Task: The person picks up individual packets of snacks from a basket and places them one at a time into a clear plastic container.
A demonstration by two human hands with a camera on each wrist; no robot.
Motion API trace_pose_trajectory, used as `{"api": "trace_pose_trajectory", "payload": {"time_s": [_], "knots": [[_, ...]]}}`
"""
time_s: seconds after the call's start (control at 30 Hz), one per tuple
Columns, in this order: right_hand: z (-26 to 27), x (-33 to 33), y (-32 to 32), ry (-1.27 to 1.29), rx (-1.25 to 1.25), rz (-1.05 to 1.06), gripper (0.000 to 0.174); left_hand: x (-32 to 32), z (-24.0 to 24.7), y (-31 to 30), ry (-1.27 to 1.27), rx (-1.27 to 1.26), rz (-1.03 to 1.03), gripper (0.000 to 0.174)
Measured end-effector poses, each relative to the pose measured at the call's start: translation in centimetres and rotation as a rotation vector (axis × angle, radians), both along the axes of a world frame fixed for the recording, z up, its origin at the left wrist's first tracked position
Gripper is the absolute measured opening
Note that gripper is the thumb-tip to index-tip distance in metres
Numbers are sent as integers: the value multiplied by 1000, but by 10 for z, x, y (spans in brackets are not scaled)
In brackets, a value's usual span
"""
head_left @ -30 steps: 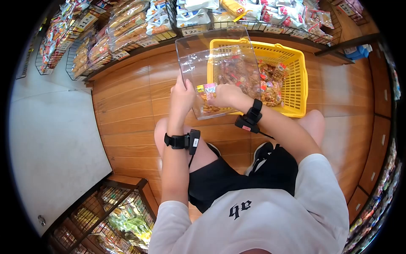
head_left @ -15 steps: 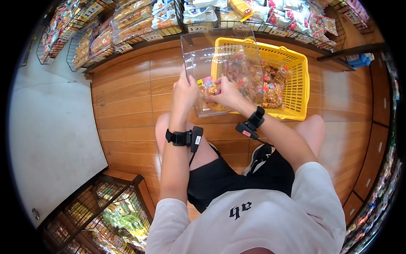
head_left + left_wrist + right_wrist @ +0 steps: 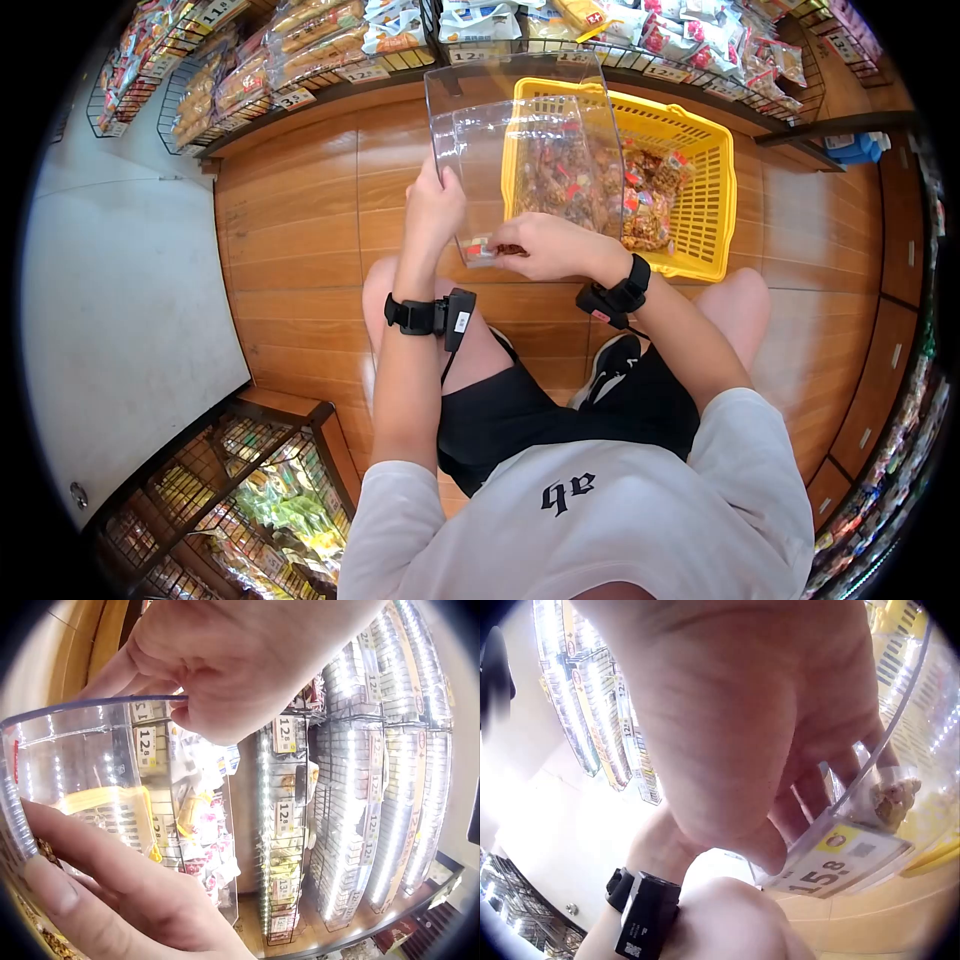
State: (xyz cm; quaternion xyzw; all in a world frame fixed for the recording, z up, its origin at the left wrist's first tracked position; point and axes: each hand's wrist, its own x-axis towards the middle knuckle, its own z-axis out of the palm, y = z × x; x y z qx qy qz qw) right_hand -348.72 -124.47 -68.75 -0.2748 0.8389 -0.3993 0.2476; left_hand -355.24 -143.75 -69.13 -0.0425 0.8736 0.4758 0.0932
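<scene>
Inspected from left to right. At the far left, packaged goods point(image 3: 320, 45) stood in wire racks behind price tags. The left hand point(image 3: 433, 210) was found gripping the left wall of a clear plastic bin point(image 3: 480, 170), its fingers closed round the rim. A black strap point(image 3: 412, 316) with a small box was noted on that wrist

The bin was held above the wooden floor point(image 3: 300, 250), its right part in front of the left part of the yellow basket as the head view had it. A price label point(image 3: 829, 862) reading 15.8 was fixed at its near end. The right hand point(image 3: 550, 245) was at that same end, its fingers narrowly spaced and reaching over the rim. A brown snack packet point(image 3: 512, 249) was at its fingertips, inside the bin; whether it was pinched could not be determined. The right wrist bore a similar strap point(image 3: 628, 288)

To the right, the yellow basket point(image 3: 717, 190) rested on the floor, near the far shelf. Several snack packets point(image 3: 648, 215) lay in it, brown contents showing through clear wrapping with red labels
</scene>
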Motion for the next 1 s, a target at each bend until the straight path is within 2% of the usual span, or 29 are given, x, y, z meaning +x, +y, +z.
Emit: {"api": "trace_pose_trajectory", "payload": {"time_s": [0.07,0.17,0.27,0.37,0.43,0.47,0.5,0.57,0.63,0.7,0.77,0.83,0.9,0.93,1.0], "knots": [[4,-2,-1,-21,18,-12,33,1,5,1,-25,16,6,43],[-8,1,-2,101,10,-71,37,2,11,2,-44,20,17,42],[-11,2,-3,166,27,-125,40,-2,5,-4,-100,-77,-63,52],[27,-4,11,332,-39,-164,41,0,-3,0,4,-24,30,40],[73,-9,38,369,-75,-336,39,0,-4,-2,3,26,16,39],[95,-13,58,240,-173,-498,34,0,-3,-1,-1,60,5,39],[107,-16,79,108,-271,-658,28,1,-4,1,-8,52,0,39],[99,-33,131,21,-406,-921,22,-1,-3,-2,-8,27,-3,38],[44,-47,184,-126,-263,-1110,24,-3,-4,-3,-23,6,-3,40],[-33,-52,219,-390,187,-1040,31,-1,5,-1,-81,-17,12,41],[-85,-38,213,-545,521,-806,42,1,15,3,-108,-1,25,42],[-136,-10,207,-462,754,-709,52,0,15,3,-145,-2,-2,46],[-219,20,215,-361,725,-839,54,-2,7,-4,-185,-20,-64,55],[-240,29,220,-310,711,-898,54,-3,6,-5,-170,-36,-71,55],[-227,27,217,-287,799,-783,54,-3,4,-4,-139,-70,-77,55]]}}
